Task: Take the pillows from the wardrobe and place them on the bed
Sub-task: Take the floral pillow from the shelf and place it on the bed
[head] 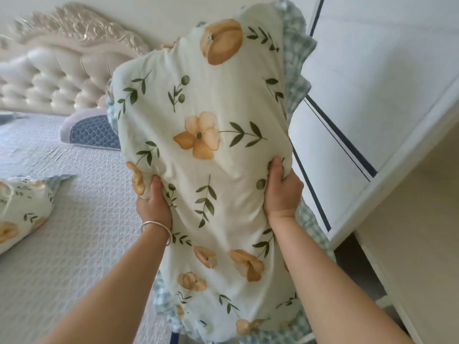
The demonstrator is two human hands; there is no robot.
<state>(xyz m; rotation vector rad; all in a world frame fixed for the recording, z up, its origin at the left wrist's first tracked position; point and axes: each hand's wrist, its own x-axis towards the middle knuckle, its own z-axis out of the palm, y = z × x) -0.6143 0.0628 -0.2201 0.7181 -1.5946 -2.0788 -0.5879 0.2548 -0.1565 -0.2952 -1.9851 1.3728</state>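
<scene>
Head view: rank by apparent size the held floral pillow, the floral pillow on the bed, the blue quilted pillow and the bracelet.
1. Held floral pillow, though nearness inflates it.
2. Floral pillow on the bed, cut off by the frame.
3. Blue quilted pillow, partly hidden; order with 2 unsure.
4. Bracelet.

pillow [206, 150]: soft matt cloth, floral print, gingham frill. bed cover [74, 219]: quilted cloth, textured, matt. headboard [49, 83]: glossy tufted leather-like padding, carved frame. wardrobe [372, 95]: smooth white panels. bracelet [156, 228]: shiny metal
</scene>
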